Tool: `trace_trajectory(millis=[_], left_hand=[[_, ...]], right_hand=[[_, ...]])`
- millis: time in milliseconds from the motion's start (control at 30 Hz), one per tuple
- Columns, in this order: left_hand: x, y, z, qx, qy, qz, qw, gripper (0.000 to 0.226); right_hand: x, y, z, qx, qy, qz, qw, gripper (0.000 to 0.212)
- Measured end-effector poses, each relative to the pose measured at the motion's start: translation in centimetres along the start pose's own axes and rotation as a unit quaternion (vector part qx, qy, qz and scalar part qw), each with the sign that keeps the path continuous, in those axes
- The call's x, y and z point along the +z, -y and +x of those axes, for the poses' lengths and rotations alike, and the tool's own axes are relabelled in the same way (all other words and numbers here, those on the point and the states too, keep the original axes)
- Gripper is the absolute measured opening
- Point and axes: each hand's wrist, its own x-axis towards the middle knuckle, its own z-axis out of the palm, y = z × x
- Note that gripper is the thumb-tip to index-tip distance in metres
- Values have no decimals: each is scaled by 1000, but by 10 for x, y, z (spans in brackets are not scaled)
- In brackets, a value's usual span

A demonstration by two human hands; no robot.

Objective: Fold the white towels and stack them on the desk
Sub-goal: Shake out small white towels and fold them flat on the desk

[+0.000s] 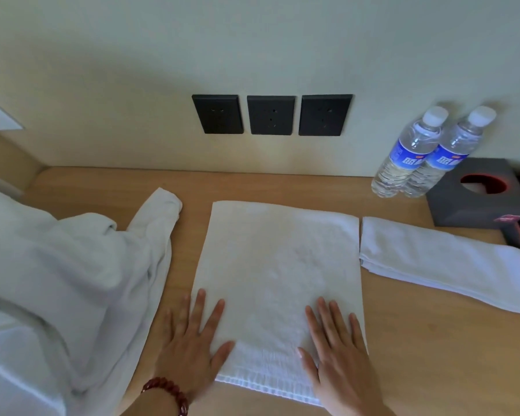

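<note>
A white towel (278,265) lies flat on the wooden desk (418,340) in front of me, folded to a rectangle. My left hand (192,340) presses flat on its near left edge, fingers straight and spread. My right hand (339,352) presses flat on its near right part. A folded white towel (445,262) lies to the right, touching the flat towel's right edge. A heap of unfolded white towels (66,265) fills the left side of the desk.
Two water bottles (424,154) stand at the back right by the wall. A dark tissue box (478,193) sits next to them. Three black wall sockets (271,115) are above the desk. My left wrist wears a red bead bracelet (168,391).
</note>
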Motion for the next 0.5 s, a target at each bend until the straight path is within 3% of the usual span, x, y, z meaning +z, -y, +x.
trace_trajectory(millis=[100,233,367,500], left_hand=[[2,-3,-8,-12,-2,-8,1000,76],[7,20,-31,65,-20,8,998,74],[8,51,-40,73,-37,-11,997,76],[11,43,-55,209,-68,-14,975,76]], right_hand=[[-8,-5,-5,-40,-27,9,999,65],[-14,-25,-31,-97,-88,8,991,61],[-4,-54,-70,-160,-126,-39,978,45],[-5,-60,-79,-153,-154,-33,976,34]])
